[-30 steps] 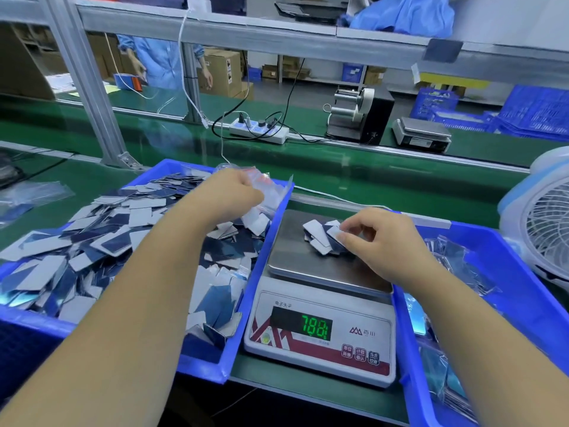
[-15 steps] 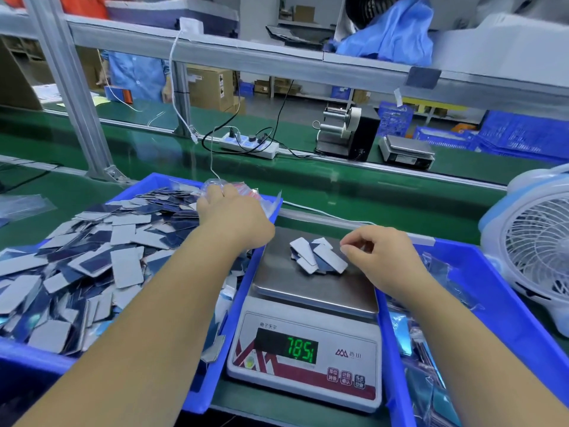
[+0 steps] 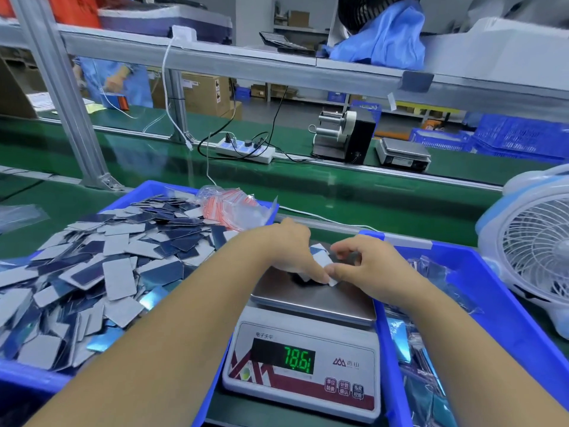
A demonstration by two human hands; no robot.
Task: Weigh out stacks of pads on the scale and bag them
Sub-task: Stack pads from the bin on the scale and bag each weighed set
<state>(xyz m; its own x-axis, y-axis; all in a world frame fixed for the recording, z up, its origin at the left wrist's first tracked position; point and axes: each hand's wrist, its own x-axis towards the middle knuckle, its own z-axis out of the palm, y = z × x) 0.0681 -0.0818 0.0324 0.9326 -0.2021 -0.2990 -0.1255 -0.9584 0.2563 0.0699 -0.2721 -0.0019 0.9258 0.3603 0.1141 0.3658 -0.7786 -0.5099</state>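
Both hands meet over the metal plate of the scale (image 3: 311, 306), whose display reads 78.61. The left hand (image 3: 291, 251) and right hand (image 3: 366, 266) curl their fingers around a small stack of pads (image 3: 320, 260), pinching it between them. Left of the scale, a blue bin (image 3: 147, 192) holds loose pads and small bags (image 3: 234, 204).

To my right stands a white and blue fan (image 3: 535, 251); across the green belt (image 3: 308, 183) I see a white power strip (image 3: 246, 148), a black label dispenser (image 3: 346, 135) and stacked blue crates (image 3: 520, 137); a blue cloth (image 3: 381, 38) lies on the shelf above.
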